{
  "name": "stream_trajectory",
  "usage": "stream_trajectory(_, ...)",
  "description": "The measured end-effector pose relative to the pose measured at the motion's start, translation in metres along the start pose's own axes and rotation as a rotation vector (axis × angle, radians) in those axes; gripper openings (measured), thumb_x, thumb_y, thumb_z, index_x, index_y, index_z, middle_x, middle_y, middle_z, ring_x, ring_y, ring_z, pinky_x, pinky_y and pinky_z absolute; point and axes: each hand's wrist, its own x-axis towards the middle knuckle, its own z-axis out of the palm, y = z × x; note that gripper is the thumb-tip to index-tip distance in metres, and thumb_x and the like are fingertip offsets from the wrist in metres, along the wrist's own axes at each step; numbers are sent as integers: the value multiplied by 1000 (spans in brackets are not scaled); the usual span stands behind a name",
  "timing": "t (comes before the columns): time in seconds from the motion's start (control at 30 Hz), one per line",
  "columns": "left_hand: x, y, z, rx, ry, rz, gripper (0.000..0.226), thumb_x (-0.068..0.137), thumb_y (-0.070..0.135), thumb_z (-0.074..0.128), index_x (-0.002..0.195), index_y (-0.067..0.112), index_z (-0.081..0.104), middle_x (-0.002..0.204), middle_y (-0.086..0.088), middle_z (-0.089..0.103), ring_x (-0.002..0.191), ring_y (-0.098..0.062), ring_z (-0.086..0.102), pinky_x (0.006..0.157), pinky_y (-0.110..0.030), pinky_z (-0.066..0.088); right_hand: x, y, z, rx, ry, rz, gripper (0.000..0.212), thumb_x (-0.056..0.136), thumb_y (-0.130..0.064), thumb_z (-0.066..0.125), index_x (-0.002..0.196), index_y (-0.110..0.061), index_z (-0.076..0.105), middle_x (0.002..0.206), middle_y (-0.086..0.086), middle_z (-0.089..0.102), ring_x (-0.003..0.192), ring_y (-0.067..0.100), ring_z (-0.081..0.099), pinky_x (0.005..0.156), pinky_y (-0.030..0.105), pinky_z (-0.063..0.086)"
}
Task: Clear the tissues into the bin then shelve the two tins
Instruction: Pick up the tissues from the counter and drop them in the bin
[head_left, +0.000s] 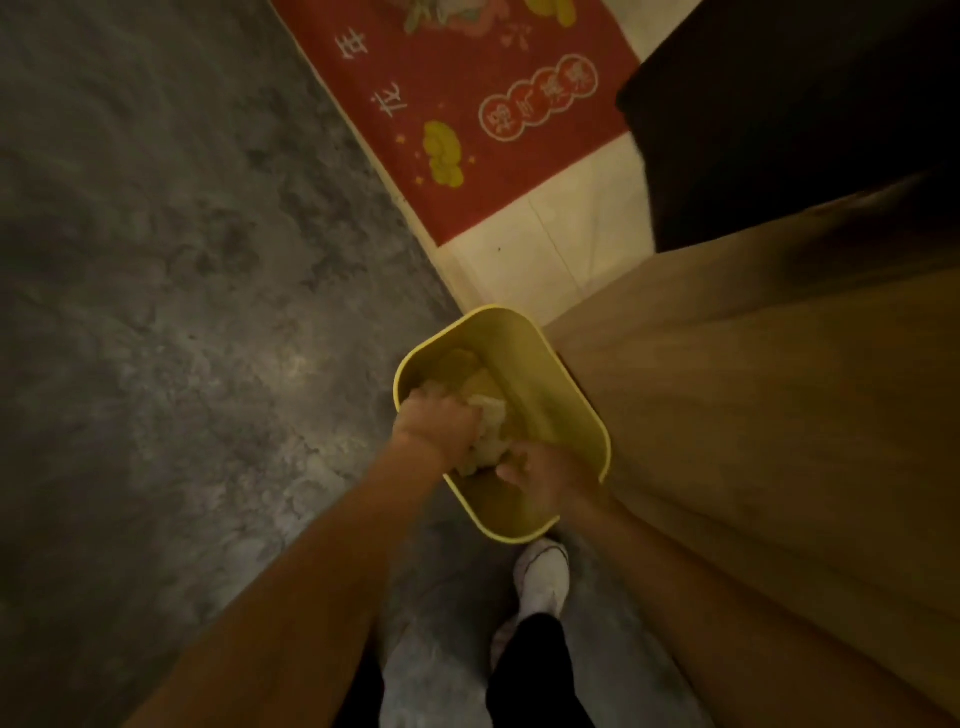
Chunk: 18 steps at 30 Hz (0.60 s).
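Note:
A yellow bin (566, 395) stands on the grey floor against a tan cabinet side. Crumpled white tissues (488, 441) fill the space between my two hands inside the bin's mouth. My left hand (436, 421) is curled over the wad from the left. From the near side, my right hand (540, 478) presses against the same wad with its fingers bent. More tissue (457, 364) lies deeper in the bin. No tins are in view.
A tan wooden cabinet side (753, 441) rises on the right. A red mat with yellow characters (483, 104) lies beyond on pale tiles (535, 270). Grey mottled floor (156, 312) spreads to the left. My white shoe (543, 577) is just below the bin.

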Motion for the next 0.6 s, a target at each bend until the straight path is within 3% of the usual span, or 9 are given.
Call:
stream_trajectory(0.07, -48, -1, -28, -29, 99, -26, 32, 97, 29, 48, 127, 23, 57, 130, -8, 57, 120, -30, 54, 96, -42, 44, -49, -16, -21, 0, 35, 21, 25, 96, -41, 52, 92, -19, 65, 100, 13, 69, 96, 30, 63, 81, 39, 46)
stream_trajectory(0.1, -74, -2, -41, -50, 137, -43, 30, 99, 26, 45, 124, 21, 60, 127, -8, 59, 116, -29, 56, 93, -40, 46, -78, -26, -32, 6, 72, 23, 27, 97, -39, 50, 76, -24, 55, 86, 9, 65, 86, 26, 59, 73, 36, 43)
stream_trajectory(0.17, -128, -5, -67, -87, 209, -39, 29, 102, 29, 41, 119, 21, 63, 123, -6, 62, 110, -28, 60, 89, -39, 48, -139, -45, -54, 39, 205, 9, 36, 98, -34, 50, 65, -21, 44, 74, 9, 59, 77, 27, 55, 63, 31, 32)
stream_trajectory(0.23, -184, -6, -94, -112, 253, -2, 32, 102, 35, 40, 120, 23, 63, 123, -6, 64, 110, -29, 61, 87, -39, 49, -197, -61, -70, 70, 309, 1, 29, 97, -31, 50, 74, -15, 56, 84, 15, 67, 81, 31, 62, 61, 29, 29)
stream_trajectory(0.3, -241, -2, -122, -85, 247, 41, 35, 101, 39, 38, 121, 23, 62, 122, -7, 63, 112, -30, 60, 87, -39, 48, -254, -74, -79, 96, 370, -10, 27, 96, -34, 50, 85, -14, 63, 89, 14, 71, 84, 33, 66, 60, 32, 37)
stream_trajectory(0.4, -319, 19, -161, 3, 215, 102, 32, 100, 38, 38, 117, 22, 60, 119, -6, 62, 113, -28, 59, 87, -40, 48, -346, -81, -89, 129, 418, 41, 28, 93, -44, 48, 96, -22, 65, 98, 8, 73, 91, 33, 69, 71, 39, 51)
stream_trajectory(0.6, -438, 96, -210, 13, 27, 225, 37, 99, 37, 43, 133, 26, 53, 137, -6, 56, 122, -30, 55, 99, -44, 46, -521, -54, -97, 344, 437, 95, 30, 97, -39, 46, 116, -25, 65, 115, 4, 70, 104, 27, 66, 84, 40, 54)
